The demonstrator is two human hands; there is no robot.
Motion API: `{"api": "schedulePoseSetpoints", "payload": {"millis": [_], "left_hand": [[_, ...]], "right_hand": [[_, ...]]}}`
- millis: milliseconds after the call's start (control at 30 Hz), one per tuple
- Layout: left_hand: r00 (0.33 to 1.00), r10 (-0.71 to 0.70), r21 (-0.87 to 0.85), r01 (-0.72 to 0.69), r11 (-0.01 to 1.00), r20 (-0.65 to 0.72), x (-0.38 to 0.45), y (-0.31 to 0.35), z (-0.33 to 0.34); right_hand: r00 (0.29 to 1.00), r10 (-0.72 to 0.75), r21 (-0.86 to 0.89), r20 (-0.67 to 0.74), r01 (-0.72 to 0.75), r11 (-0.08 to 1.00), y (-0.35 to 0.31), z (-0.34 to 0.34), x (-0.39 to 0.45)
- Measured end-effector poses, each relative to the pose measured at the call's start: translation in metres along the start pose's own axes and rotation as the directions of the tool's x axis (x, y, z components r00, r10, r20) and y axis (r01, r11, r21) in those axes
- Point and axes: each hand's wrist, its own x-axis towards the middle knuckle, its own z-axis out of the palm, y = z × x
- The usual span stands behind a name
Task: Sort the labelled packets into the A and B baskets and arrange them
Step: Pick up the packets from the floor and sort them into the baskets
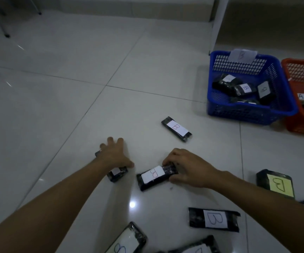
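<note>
Black packets with white paper labels lie on the tiled floor. My right hand (187, 167) grips one end of a packet marked B (154, 177) that rests on the floor. My left hand (113, 154) lies over another black packet (117, 173), fingers spread; only that packet's near end and its label show. A further B packet (176, 129) lies beyond both hands. The blue basket (218, 102) at the right carries a B tag and holds several packets. An orange basket (293, 123) stands beside it at the frame's edge with packets inside.
More B packets lie near me: one with a white label (214, 219), one with a yellow label (275, 182), and two at the bottom edge (127, 240). Chair legs (6, 34) stand at the far left. A white post (217, 24) rises behind the blue basket.
</note>
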Motion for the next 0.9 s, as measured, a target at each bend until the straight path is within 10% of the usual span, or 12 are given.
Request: {"api": "schedulePoseSetpoints", "payload": {"millis": [167, 367, 600, 900], "left_hand": [[0.966, 0.145, -0.097, -0.169, 0.981, -0.213, 0.007, 0.024, -0.010], [0.828, 0.325, -0.248, -0.469, 0.847, -0.457, 0.013, 0.111, -0.040], [0.664, 0.484, -0.239, -0.697, 0.676, -0.570, 0.033, 0.221, -0.067], [0.651, 0.407, -0.310, -0.705, 0.638, -0.641, 0.059, 0.312, -0.101]], "right_hand": [[0.947, 0.099, 0.055, -0.306, -0.086, 0.995, 0.027, -0.028, -0.013], [0.721, 0.218, 0.081, -0.658, -0.221, 0.972, 0.057, -0.090, -0.024], [0.482, 0.416, 0.173, -0.771, -0.472, 0.865, 0.128, -0.183, -0.034], [0.643, 0.623, 0.282, -0.446, -0.559, 0.780, 0.185, -0.216, 0.002]]}}
